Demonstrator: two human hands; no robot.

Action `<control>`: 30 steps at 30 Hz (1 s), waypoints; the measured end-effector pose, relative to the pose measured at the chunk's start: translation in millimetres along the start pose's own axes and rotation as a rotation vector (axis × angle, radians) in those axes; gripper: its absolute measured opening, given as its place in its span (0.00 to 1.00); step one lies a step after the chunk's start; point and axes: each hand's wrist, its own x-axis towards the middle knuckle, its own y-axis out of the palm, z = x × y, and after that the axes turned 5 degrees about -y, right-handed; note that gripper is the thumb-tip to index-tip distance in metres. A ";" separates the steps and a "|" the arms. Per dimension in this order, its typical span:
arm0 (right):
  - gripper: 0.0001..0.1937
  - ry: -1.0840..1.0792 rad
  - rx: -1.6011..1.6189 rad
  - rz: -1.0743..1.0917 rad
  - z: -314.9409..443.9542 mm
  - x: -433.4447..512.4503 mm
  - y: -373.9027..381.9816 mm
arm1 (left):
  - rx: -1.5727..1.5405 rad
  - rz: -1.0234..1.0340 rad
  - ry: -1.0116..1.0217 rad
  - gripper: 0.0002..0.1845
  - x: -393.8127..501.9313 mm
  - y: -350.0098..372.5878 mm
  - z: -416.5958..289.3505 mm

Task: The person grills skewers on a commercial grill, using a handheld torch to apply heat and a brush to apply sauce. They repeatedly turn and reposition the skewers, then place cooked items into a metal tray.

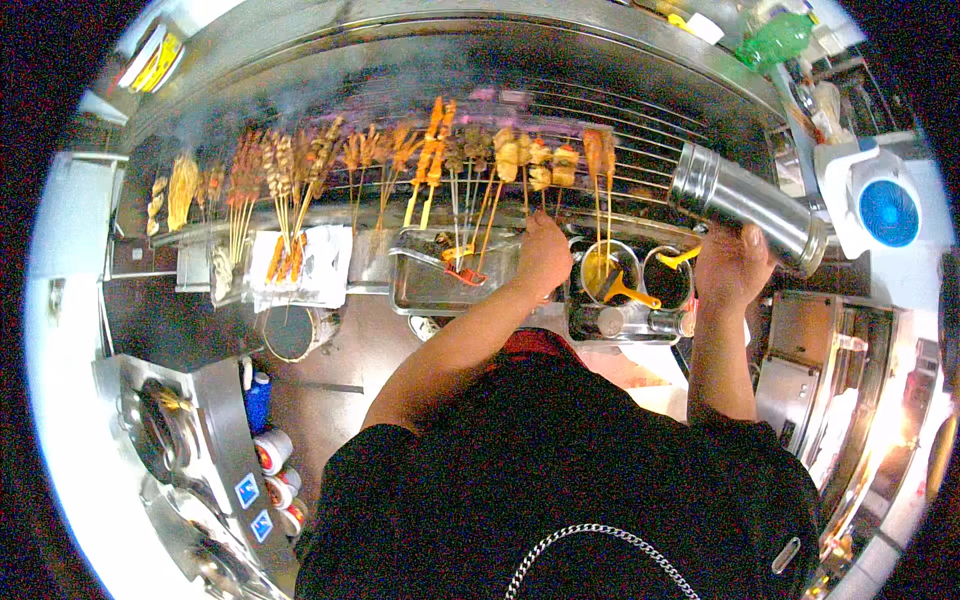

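My right hand (pixel 735 262) is closed around a long stainless-steel shaker canister (pixel 742 202), tilted over the right part of the grill grate (pixel 645 112). My left hand (pixel 544 247) is at the grill's front edge, its fingers on the lower ends of skewers that carry pale, chunky food (pixel 540 161); how many it pinches cannot be told. Left of these lie two long orange skewers (pixel 433 146), dark meat skewers (pixel 469 150) and many bunches farther left, such as a reddish bunch (pixel 244 169). Two brown skewers (pixel 600 154) lie between my hands. Smoke hangs over the grill's left side.
Before the grill stand a steel tray (pixel 450 296) with a red-handled tool, sauce pots (pixel 611 262) with yellow brushes (pixel 630 294), and a paper-lined tray (pixel 326 266) with skewers. A white fan (pixel 870 195) and a green bottle (pixel 780 41) are at the right. Tubs (pixel 274 450) stand lower left.
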 end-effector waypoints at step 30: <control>0.30 0.063 0.048 0.030 -13.2 32.9 -50.2 | -2.185 0.926 -0.589 0.25 23.2 25.6 -2.3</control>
